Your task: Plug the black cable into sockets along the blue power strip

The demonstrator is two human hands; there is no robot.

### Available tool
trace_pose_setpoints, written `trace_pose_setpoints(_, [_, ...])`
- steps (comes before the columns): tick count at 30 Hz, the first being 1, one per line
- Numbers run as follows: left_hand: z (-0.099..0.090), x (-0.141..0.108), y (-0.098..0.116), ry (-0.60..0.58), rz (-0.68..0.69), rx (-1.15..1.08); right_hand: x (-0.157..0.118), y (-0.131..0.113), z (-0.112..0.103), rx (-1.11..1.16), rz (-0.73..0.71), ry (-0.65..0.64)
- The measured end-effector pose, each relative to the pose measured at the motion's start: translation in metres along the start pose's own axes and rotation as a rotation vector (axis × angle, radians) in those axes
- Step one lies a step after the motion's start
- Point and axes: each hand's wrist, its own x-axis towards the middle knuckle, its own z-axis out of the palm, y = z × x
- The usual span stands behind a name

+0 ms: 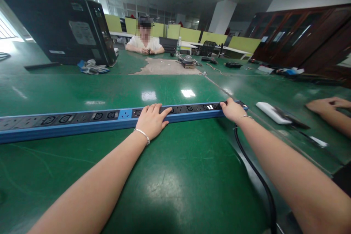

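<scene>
A long blue power strip (90,128) with rows of black sockets and one blue socket (125,114) runs across the green table. My left hand (152,119) lies flat on its top near the middle, fingers spread over the sockets. At the strip's right end, my right hand (232,110) is closed, thumb and fingers around a small black plug (224,104) at the sockets; most of it is hidden by the fingers. A black cable (252,164) emerges below that hand and hangs down past the table edge.
Across the green table (178,168) a person (145,42) sits with both hands together. Another person's hands (326,106) rest at right, near a white box-like device (272,112). A black computer case (63,25), gloves (93,67) and a bottle (179,45) stand farther back.
</scene>
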Motion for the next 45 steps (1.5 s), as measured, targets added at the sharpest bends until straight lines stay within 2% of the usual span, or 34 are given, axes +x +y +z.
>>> trace_pose_setpoints(8, [0.003, 0.0, -0.001, 0.018, 0.01, -0.005, -0.001, -0.001, -0.007, 0.01, -0.026, 0.005])
trace_pose_setpoints(13, [0.003, 0.001, -0.001, 0.004, -0.004, -0.033, -0.003, -0.003, -0.038, 0.085, 0.051, 0.148])
trace_pose_setpoints(15, [0.003, 0.001, -0.001, 0.0, -0.012, -0.039, -0.01, -0.009, -0.051, 0.111, 0.039, 0.192])
trace_pose_setpoints(17, [0.004, 0.001, -0.001, 0.0, -0.015, -0.042, -0.02, -0.02, -0.055, 0.178, -0.028, 0.087])
trace_pose_setpoints(19, [0.004, 0.001, -0.001, 0.008, -0.01, -0.044, -0.031, -0.035, -0.048, 0.243, -0.139, -0.003])
trace_pose_setpoints(21, [0.005, 0.001, -0.002, 0.021, 0.0, -0.039, -0.039, -0.05, -0.035, 0.257, -0.193, -0.038])
trace_pose_setpoints(26, [0.005, 0.001, -0.002, 0.04, 0.01, -0.023, -0.043, -0.07, -0.011, 0.154, -0.224, -0.015])
trace_pose_setpoints(35, [0.004, 0.001, -0.002, 0.032, 0.014, -0.038, -0.043, -0.09, -0.019, -0.01, -0.214, -0.09])
trace_pose_setpoints(39, [0.005, 0.001, -0.002, 0.047, 0.022, -0.026, -0.04, -0.094, -0.018, -0.116, -0.313, -0.16])
trace_pose_setpoints(45, [0.006, 0.001, -0.001, 0.043, 0.012, 0.0, -0.055, -0.096, -0.007, -0.012, -0.152, -0.073])
